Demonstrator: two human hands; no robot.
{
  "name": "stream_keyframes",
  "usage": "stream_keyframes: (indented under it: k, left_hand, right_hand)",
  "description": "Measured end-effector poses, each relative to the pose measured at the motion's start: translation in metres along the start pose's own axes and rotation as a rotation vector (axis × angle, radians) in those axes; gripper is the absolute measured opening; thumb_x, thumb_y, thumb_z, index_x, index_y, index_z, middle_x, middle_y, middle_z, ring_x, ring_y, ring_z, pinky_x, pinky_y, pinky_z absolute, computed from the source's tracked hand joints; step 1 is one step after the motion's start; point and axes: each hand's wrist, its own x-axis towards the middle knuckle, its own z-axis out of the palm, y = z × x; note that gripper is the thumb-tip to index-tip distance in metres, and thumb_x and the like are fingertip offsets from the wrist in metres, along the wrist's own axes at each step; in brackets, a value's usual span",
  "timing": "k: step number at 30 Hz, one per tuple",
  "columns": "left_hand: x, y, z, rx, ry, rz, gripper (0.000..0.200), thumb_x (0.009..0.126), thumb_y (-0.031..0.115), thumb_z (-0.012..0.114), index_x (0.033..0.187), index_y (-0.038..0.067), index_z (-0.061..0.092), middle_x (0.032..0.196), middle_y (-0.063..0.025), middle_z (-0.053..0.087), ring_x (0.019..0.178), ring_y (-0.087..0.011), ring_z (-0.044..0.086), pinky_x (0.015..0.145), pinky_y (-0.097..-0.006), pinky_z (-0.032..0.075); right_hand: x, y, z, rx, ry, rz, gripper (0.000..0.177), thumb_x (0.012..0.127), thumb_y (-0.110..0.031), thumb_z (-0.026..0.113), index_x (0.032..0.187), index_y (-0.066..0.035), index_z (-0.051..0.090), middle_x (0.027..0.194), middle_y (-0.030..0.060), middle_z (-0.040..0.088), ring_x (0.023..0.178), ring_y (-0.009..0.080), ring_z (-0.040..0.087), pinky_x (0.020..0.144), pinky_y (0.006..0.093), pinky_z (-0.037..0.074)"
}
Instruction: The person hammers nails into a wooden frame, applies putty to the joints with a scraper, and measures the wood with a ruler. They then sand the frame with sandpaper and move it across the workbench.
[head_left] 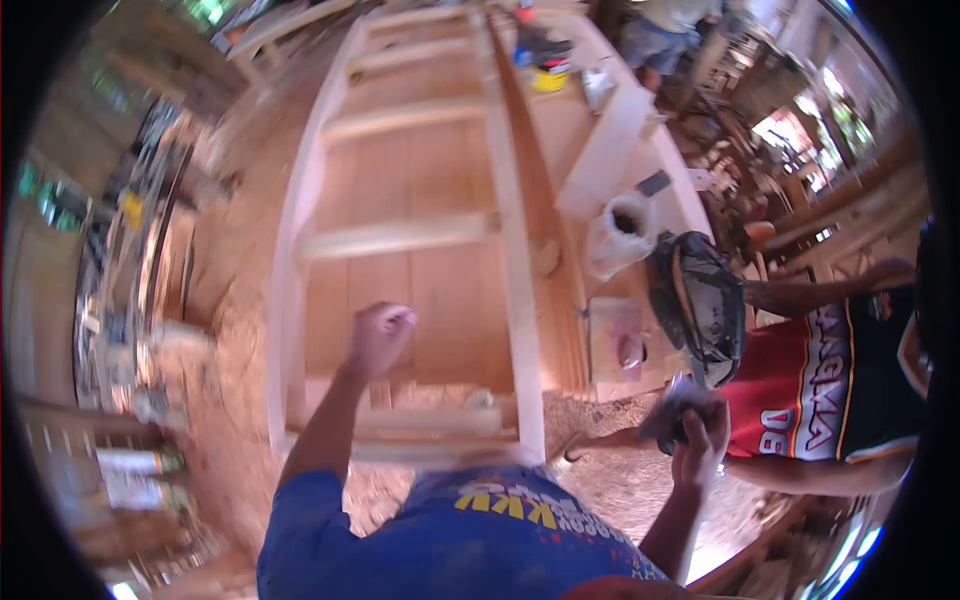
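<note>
My left hand (383, 338) is closed, fingers curled, above the boards inside a long wooden frame (400, 238) with several crosspieces. Whether anything small is inside that hand cannot be made out. At the right, my right hand (702, 440) grips a dark, blurred object (672, 415), apart from the frame. Just above that object lies a black and grey bag (703, 305) at the edge of a wooden work surface. A clear plastic bag or container (622, 235) with dark contents stands beside the black bag.
A person in a red and black jersey (800, 390) stands close on the right. Another person (660, 40) is at the top right. A yellow container (548, 80) and a pale board (605, 150) lie on the work surface. Stacked timber and clutter (150, 260) line the left.
</note>
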Motion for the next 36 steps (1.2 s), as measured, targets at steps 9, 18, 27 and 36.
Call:
stream_keyframes:
  k: [9,18,27,36]
  left_hand:
    - [-0.248,-0.001,-0.171,0.011,0.882,-0.592,0.022,0.097,0.018,0.071,0.111,0.001,0.076,0.088,-0.0041,0.074,0.077,-0.0095,0.066,0.072,-0.0260,0.052]
    - [-0.406,-0.078,-0.209,-0.150,1.137,-0.790,0.027,0.097,0.021,0.072,0.117,0.003,0.074,0.094,-0.0017,0.074,0.078,-0.0077,0.065,0.069,-0.0232,0.050]
    - [-0.502,-0.160,-0.260,-0.019,0.751,-0.946,0.024,0.094,0.019,0.072,0.110,0.002,0.075,0.097,-0.0125,0.078,0.088,-0.0207,0.075,0.081,-0.0328,0.057]
    - [-0.645,-0.321,-0.223,-0.209,0.590,-1.197,0.032,0.094,0.030,0.074,0.112,0.003,0.075,0.102,-0.0127,0.079,0.093,-0.0234,0.075,0.085,-0.0363,0.056]
  right_hand:
    - [0.014,0.012,0.151,-0.159,-0.465,0.064,0.040,0.085,0.009,0.058,0.124,0.002,0.058,0.115,0.0095,0.063,0.107,0.0180,0.062,0.097,0.0332,0.048]
    - [-0.106,0.086,0.299,-0.220,-0.899,0.259,0.039,0.090,0.001,0.061,0.129,0.002,0.053,0.114,0.0103,0.063,0.104,0.0183,0.063,0.093,0.0346,0.053]
    - [-0.228,0.118,0.473,-0.096,-0.925,0.342,0.036,0.088,0.006,0.066,0.121,-0.001,0.054,0.108,0.0092,0.065,0.098,0.0174,0.066,0.091,0.0324,0.052]
    - [-0.220,0.133,0.511,-0.036,-0.964,0.375,0.043,0.088,-0.001,0.065,0.131,0.000,0.058,0.122,0.0125,0.067,0.117,0.0262,0.065,0.105,0.0435,0.051]
